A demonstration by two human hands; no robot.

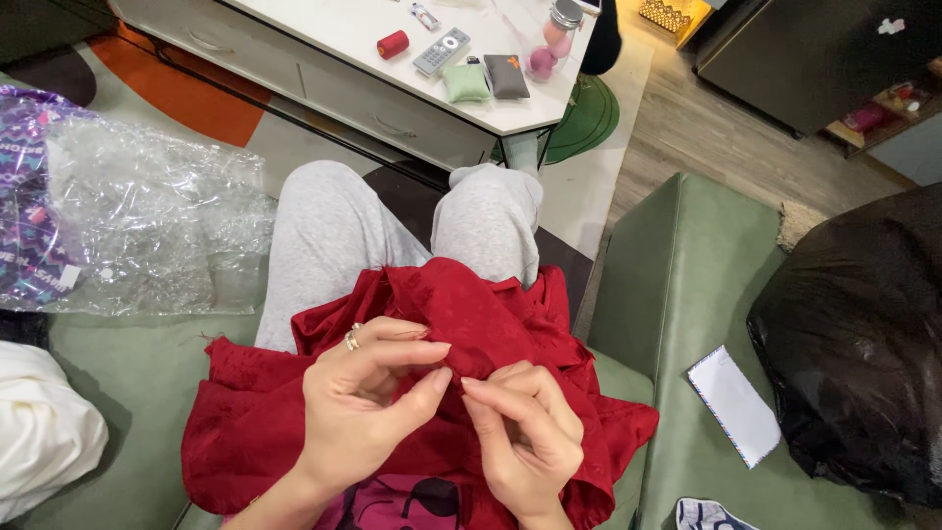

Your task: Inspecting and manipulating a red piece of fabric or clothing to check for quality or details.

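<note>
A dark red cloth (pixel 491 314) is bunched on my lap, over grey trousers (pixel 324 236). My left hand (pixel 363 402), with a ring on one finger, pinches a fold of the cloth between thumb and fingers. My right hand (pixel 525 432) pinches the same fold right beside it, fingertips almost touching those of the left. Whether a needle or thread is between the fingers is too small to tell.
I sit on a green sofa (pixel 687 285). A clear plastic bag (pixel 147 216) lies at my left, a black bag (pixel 863 334) and a white envelope (pixel 734 404) at my right. A white table (pixel 491 108) ahead holds a red thread spool (pixel 392 43), a remote (pixel 442 51) and small pouches.
</note>
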